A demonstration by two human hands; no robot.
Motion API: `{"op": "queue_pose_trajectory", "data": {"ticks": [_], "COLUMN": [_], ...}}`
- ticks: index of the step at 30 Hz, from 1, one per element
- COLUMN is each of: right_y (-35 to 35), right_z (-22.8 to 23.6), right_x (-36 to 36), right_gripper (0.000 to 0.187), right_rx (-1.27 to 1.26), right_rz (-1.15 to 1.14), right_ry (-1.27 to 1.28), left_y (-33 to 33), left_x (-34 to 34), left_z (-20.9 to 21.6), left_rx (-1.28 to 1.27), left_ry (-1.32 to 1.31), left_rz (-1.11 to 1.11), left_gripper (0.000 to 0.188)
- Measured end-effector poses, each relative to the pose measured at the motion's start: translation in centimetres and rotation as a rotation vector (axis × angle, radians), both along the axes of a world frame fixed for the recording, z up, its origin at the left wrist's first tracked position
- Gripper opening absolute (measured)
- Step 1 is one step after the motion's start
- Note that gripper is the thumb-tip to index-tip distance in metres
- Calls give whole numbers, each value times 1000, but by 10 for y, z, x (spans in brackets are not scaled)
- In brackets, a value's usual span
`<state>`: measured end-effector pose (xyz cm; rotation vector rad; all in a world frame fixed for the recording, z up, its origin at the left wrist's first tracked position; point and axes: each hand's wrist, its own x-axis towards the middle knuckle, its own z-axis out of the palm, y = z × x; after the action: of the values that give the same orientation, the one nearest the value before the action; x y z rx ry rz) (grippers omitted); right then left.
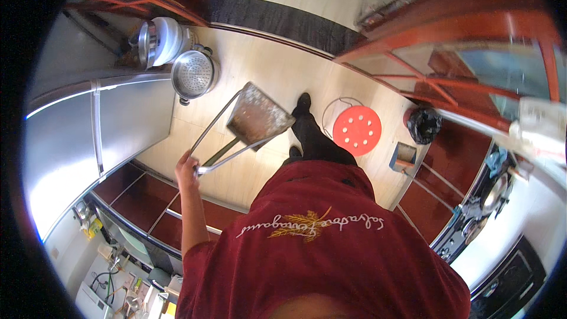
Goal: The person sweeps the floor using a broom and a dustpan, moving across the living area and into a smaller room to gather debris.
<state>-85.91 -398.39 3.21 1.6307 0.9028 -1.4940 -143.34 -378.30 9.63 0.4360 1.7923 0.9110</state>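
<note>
My left hand [188,169], out to the left of my body, is closed around the metal tube legs of a small folding stool [260,113]. The stool hangs tilted in front of me, and its worn, stained brown square panel shows. Grey metal tubes run from that panel back to my fingers. My right hand and forearm are not seen; the maroon shirt [331,260] fills the lower middle. A round red stool [357,130] with pale holes stands on the floor just right of my leg.
Left, a steamer pot [194,75] sits on the floor by a silver refrigerator [127,121]. Right are a black-lined trash bin [424,125], a dustpan [403,158] and a stove counter [493,201]. Red-framed glass doors [425,80] stand along the doorway track. A cluttered counter [121,283] is lower left.
</note>
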Motion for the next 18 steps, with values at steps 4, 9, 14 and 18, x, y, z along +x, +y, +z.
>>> {"op": "queue_pose_trajectory", "data": {"ticks": [4,9,14,18], "right_y": [119,262,373,443], "right_z": [-4,-14,-17,-12], "right_x": [-8,-25,-54,-73], "right_gripper": [14,16,17,19], "right_rx": [93,175,212,191], "right_rz": [-35,-62,-109,-119], "right_ry": [9,39,28,23], "left_y": [129,261,382,488], "left_x": [51,90,99,91], "left_z": [16,27,6,-43], "left_rx": [28,-19,-2,22], "left_ry": [-4,-50,-34,79], "left_rz": [-12,-192,-305,-442], "left_gripper": [46,42,22,21]}}
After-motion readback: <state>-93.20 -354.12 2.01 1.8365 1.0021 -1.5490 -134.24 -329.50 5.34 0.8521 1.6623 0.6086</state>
